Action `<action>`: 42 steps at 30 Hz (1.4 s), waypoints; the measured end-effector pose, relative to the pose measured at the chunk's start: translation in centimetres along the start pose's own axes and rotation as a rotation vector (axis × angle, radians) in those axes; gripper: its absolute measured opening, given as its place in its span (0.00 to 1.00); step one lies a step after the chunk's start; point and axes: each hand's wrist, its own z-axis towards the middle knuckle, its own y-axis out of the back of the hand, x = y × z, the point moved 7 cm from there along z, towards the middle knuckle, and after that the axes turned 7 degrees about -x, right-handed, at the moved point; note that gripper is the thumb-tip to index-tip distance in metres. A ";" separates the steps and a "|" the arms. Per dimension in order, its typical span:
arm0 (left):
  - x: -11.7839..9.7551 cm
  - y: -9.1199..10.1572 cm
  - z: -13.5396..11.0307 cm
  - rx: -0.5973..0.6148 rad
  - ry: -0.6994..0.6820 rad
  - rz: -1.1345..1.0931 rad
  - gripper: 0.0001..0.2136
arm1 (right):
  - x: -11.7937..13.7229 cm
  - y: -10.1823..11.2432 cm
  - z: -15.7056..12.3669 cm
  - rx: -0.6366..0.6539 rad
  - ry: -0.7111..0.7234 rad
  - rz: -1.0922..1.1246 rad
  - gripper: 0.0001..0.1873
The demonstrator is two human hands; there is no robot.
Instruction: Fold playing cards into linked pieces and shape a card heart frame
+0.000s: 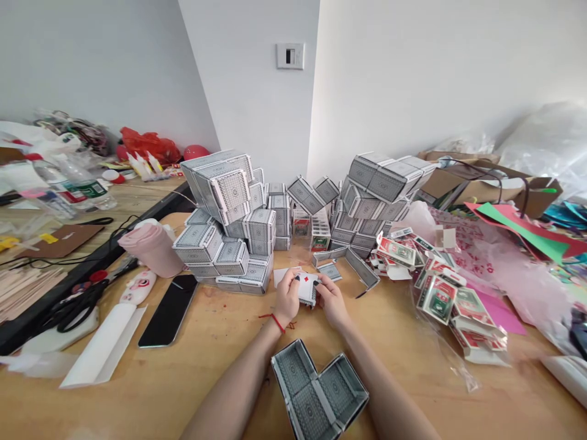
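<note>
Holding a white playing card (307,288), marked with a red diamond, near the middle of the worktop (160,394). Gripping it from nine o'clock with the left hand (287,298), closed into a pinch, dark-nailed thumb laid on top. Gripping it from three o'clock with the right hand (331,299), likewise closed, dark-nailed thumb pressed to the upper face. Reaching in with the left forearm (250,373) from seven o'clock and the right forearm (376,376) from five, converging at the card. Wearing a red cord (277,324) around the left wrist. Framing between the forearms, at six o'clock, an L-shaped open box (309,406) built of patterned cards. Just beyond the right hand, at two o'clock, bordering on a bent card strip (364,272) standing on edge. Facing a V-shaped card block (305,194) at twelve, a left stack (233,198) of card blocks between ten and eleven, and a right stack (385,180) between one and two. Further out, flanked by a dark-screened phone (167,311) lying flat near nine o'clock, a pink cup (151,247) between nine and ten, black-handled scissors (87,299) at nine, and jumbled card boxes (438,297) at three.
</note>
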 end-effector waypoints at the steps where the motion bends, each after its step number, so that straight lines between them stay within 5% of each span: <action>1: -0.1 0.0 0.0 -0.002 -0.007 0.002 0.09 | 0.0 0.0 0.0 -0.003 -0.001 0.006 0.14; 14: -1.7 0.3 -0.2 -0.028 -0.072 -0.023 0.08 | -0.4 0.8 0.4 -0.057 0.028 0.028 0.05; 32: -0.4 0.1 -0.3 0.006 -0.002 -0.163 0.05 | -0.4 -0.7 -0.3 0.248 -0.207 0.114 0.15; 37: 0.5 0.7 0.0 -0.091 0.021 -0.073 0.09 | -0.2 -0.1 -0.1 0.156 -0.153 0.064 0.18; 42: -0.5 0.2 0.3 -0.041 -0.055 0.034 0.06 | 0.0 0.1 0.1 0.108 -0.074 0.045 0.18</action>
